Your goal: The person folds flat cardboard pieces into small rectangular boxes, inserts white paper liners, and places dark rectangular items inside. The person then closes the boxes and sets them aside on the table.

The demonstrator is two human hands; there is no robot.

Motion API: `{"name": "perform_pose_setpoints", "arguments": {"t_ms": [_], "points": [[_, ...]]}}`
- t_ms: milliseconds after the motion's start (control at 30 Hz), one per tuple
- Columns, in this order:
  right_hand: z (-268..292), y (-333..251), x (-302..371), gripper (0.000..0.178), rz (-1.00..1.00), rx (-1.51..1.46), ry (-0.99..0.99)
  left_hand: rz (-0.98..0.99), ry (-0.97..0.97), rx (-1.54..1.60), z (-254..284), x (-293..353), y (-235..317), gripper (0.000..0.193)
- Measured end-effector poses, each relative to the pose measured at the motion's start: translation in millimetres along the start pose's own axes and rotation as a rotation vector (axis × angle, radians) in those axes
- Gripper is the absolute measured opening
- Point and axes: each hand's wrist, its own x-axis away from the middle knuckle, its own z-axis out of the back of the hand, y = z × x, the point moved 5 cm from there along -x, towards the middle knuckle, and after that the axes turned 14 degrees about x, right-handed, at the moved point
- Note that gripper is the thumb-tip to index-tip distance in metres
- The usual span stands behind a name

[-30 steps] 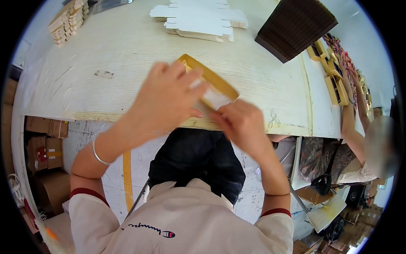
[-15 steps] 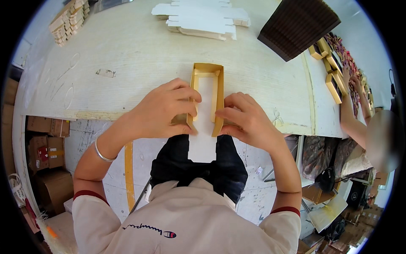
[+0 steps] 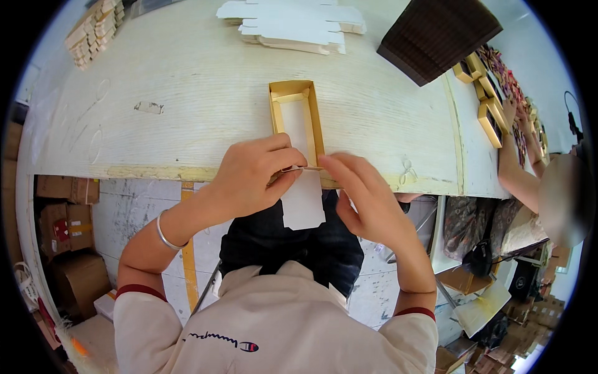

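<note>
A partly folded gold cardboard box (image 3: pixel 318 118) lies at the near edge of the table, with its far end and long walls standing up. From its near end a white end flap (image 3: pixel 304 202) sticks out over my lap. My left hand (image 3: pixel 256 171) pinches a folded-in tab at the near left corner between thumb and fingers. At the near right corner, my right hand (image 3: pixel 367 196) has its fingers stretched and its thumb apart, with fingertips against the box wall.
Flat white box blanks (image 3: pixel 299 25) are stacked at the far middle of the table (image 3: pixel 205 106). A dark brown stack (image 3: pixel 436 37) stands to their right. Folded pieces (image 3: pixel 96 31) lie far left. At right, another person's arm (image 3: pixel 520 171) reaches among gold boxes (image 3: pixel 490 124).
Both side tabs at the near end have been turned inward across the box. My hands have come closer together, and the right one has loosened its grip. The box has shifted slightly away.
</note>
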Motion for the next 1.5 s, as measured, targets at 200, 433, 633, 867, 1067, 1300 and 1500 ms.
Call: {"name": "perform_pose_setpoints", "arguments": {"t_ms": [200,433,633,867,1067,1300,1500], "points": [[-17.0,-3.6,11.9,0.043,0.201,0.099,0.174,0.061,-0.083,0.129,2.7,-8.8,-3.7,0.014],[-42.8,21.7,-14.2,0.032,-0.423,-0.946,0.179,0.18,-0.208,0.522,13.2,-11.9,-13.5,0.041],[-26.9,8.8,-16.8,0.026,-0.232,-0.283,0.245,0.212,0.065,0.515,2.5,-6.6,-21.2,0.032],[-28.7,-0.9,-21.9,0.016,0.063,0.31,0.148,-0.105,0.125,-0.083,-3.9,-4.2,-0.8,0.01],[-25.0,13.6,-43.2,0.011,-0.01,0.049,-0.197,0.062,-0.087,-0.167,-3.9,-12.5,-2.5,0.019],[-1.3,29.8,-40.9,0.016,0.102,0.059,-0.276,-0.204,0.192,-0.496,50.9,-66.0,13.5,0.034],[-2.7,15.7,-33.1,0.019,0.086,0.109,-0.038,0.344,-0.364,-0.458,32.5,-104.8,-24.6,0.036]]}}
